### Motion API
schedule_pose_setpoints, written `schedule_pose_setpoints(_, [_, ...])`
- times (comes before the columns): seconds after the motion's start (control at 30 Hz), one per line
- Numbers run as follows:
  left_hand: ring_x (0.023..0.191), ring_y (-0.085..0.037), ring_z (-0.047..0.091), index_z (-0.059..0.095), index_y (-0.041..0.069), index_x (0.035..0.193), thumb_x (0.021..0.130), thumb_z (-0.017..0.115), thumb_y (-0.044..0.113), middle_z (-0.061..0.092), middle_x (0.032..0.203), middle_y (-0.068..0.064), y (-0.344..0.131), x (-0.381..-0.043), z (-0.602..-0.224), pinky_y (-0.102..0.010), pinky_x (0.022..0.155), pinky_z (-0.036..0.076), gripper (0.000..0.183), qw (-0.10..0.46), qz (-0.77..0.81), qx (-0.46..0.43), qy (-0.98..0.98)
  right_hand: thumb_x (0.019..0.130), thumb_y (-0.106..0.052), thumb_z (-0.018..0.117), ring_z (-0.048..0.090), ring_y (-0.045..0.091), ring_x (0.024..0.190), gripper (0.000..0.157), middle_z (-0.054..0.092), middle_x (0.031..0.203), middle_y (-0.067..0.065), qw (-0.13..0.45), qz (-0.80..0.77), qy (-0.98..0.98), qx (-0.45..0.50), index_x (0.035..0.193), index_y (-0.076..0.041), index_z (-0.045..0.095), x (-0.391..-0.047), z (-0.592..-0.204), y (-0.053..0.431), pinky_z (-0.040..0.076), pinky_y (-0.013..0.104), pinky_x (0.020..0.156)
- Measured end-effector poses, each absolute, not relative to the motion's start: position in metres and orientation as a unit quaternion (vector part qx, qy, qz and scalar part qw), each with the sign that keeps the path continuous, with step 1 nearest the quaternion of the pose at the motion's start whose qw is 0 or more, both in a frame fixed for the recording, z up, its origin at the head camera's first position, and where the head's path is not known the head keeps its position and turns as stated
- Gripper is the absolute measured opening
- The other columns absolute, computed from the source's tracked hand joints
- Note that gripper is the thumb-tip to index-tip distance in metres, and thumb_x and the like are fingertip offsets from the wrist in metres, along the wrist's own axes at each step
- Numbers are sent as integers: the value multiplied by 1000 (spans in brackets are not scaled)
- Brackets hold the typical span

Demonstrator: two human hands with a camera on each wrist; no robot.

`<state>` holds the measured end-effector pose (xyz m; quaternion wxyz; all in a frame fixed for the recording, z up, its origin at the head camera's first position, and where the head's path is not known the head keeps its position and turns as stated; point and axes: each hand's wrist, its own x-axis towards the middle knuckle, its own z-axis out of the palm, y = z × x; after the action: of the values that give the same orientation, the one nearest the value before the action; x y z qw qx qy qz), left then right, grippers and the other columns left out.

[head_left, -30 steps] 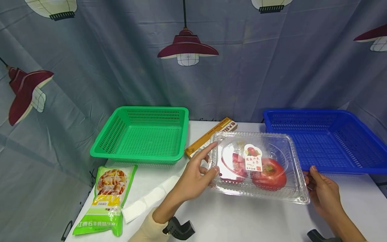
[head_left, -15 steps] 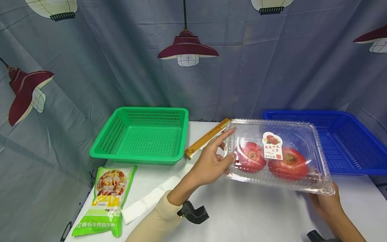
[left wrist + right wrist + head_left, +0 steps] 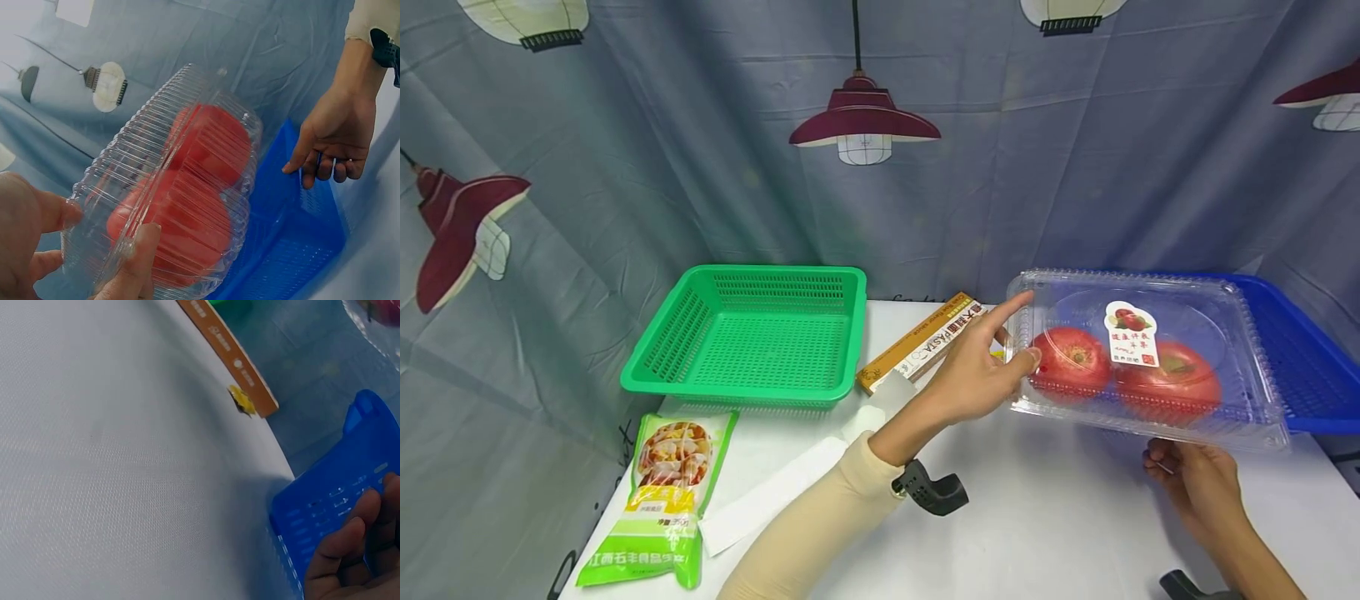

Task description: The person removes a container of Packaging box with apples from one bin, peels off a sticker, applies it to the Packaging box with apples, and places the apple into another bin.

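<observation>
A clear plastic clamshell box (image 3: 1210, 304) with a white label hangs in the air, tilted, in front of the blue basket (image 3: 1318, 367). Two red apples (image 3: 1075, 358) show through its lid. My left hand (image 3: 973, 375) grips the box by its left short edge, thumb on the near side; the left wrist view shows its fingers around the ribbed rim (image 3: 140, 244). Below the box's near edge is my right hand (image 3: 1206, 483), loosely curled with nothing in it. The left wrist view shows that right hand (image 3: 340, 134) apart from the box.
A green basket (image 3: 741, 390) stands at the back left. Between the baskets lies a pasta box (image 3: 917, 342), with a small yellow item (image 3: 240, 400) beside it. A green food bag (image 3: 658, 500) and a white paper strip (image 3: 778, 492) lie at the left.
My left hand has carried the clamshell box right and upward, over the near part of the blue basket. The right hand has let go of the box's right end and stays below it.
</observation>
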<state>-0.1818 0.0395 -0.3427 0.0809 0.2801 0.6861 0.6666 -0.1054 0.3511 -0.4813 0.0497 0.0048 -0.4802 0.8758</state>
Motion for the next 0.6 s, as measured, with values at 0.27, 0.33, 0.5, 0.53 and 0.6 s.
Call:
schedule_pose_setpoints(0.27, [80,-11,54,41,24,151,92,65,19,48,93,-4,70,-198,-332,-24,56,43,64,14,586,286,758,106,-12,43,64,17,70,36,63,74,8,33,853,-521,-8,98,7,72,-107,-479,353,54,27,64])
schedule_pose_setpoints(0.33, [85,-11,45,41,27,150,91,66,22,49,90,-1,79,-202,-330,-25,61,41,65,1,564,281,777,106,-14,44,63,17,69,36,62,74,8,32,851,-523,-12,99,7,72,-106,-478,353,54,27,63])
schedule_pose_setpoints(0.5, [82,-7,42,41,31,150,90,66,26,48,80,0,104,-207,-327,-23,62,39,65,-1,536,262,802,105,-17,46,63,16,68,35,61,72,7,35,847,-530,-23,99,6,72,-105,-477,353,54,27,62])
schedule_pose_setpoints(0.53, [82,-6,42,41,32,150,90,66,27,47,79,1,109,-207,-327,-22,63,38,65,0,532,257,807,105,-17,47,63,16,68,35,61,72,7,35,846,-531,-25,98,5,73,-106,-477,353,54,27,61])
schedule_pose_setpoints(0.6, [83,-6,42,41,33,149,91,66,28,46,75,1,118,-207,-326,-21,64,38,64,5,523,250,815,105,-18,48,62,15,67,34,61,71,6,36,842,-537,-31,97,4,73,-106,-477,353,54,26,61])
